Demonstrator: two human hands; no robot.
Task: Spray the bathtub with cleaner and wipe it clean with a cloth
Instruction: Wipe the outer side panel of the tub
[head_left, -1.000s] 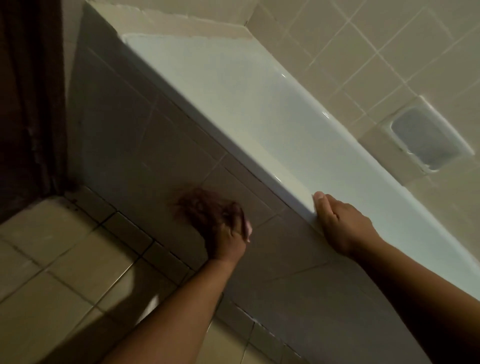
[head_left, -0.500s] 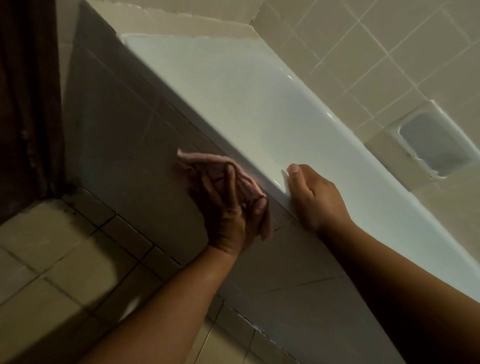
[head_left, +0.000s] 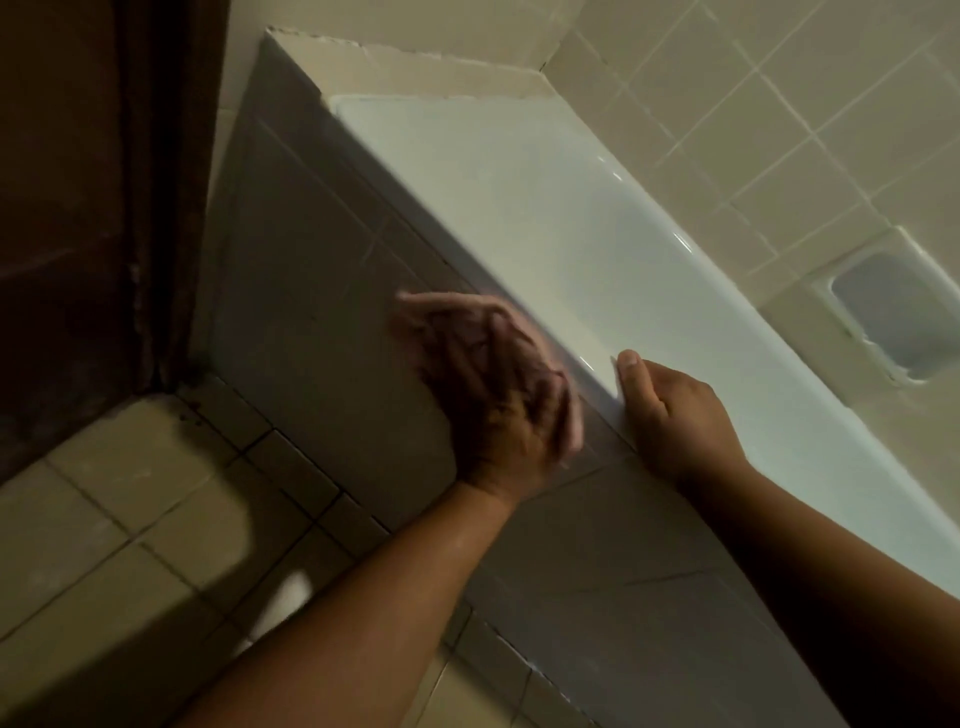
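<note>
Nearest the camera, two bare forearms reach up from the bottom edge over the beige tiled floor (head_left: 130, 493). The left hand (head_left: 498, 395) lies against the grey tiled side panel (head_left: 311, 260) of the bathtub, just under its near rim, with the fingers spread flat over a pinkish cloth (head_left: 418, 317). Its grip is released, pressing the cloth to the panel rather than clutching it, though both are blurred. Just beside it, the right hand (head_left: 675, 415) rests at the near rim. Its thumb (head_left: 631, 371) lies straight along the rim's edge and its fingers are folded in against the panel, a clenched grip that grasps nothing. Beyond the hands, the pale white bathtub (head_left: 519, 197) runs from the lower right to the far left corner, where a chipped beige ledge caps its end. Behind it stands the beige tiled wall (head_left: 779, 130) with a recessed soap niche (head_left: 878, 322) at the right edge. A dark brown curtain (head_left: 78, 208) hangs at the far left.
</note>
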